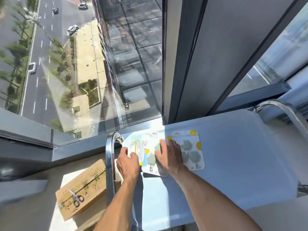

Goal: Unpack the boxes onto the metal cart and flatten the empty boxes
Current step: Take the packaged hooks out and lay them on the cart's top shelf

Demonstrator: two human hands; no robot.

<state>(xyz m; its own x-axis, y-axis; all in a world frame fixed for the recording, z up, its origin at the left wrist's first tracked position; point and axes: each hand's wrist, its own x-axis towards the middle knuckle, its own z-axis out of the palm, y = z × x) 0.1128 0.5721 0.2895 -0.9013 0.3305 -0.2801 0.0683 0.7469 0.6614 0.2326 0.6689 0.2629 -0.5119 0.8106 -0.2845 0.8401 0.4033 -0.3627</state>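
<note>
Several flat card packs of green tree-shaped hooks lie at the far left of the metal cart [233,155]. My left hand [128,162] grips the left edge of a pack [141,147] that shows its printed back. My right hand [168,155] lies with spread fingers on the packs next to it, partly covering one with green hooks [150,160]. Another pack [191,147] lies flat just to the right, face up. A taped cardboard box [81,187] sits on the floor left of the cart, with scissors [75,198] lying on top.
The cart's chrome handle [110,164] rises between the box and the packs; a second chrome rail [286,110] curves at the far right. A floor-to-ceiling window [83,64] and dark frame [183,64] stand right behind the cart.
</note>
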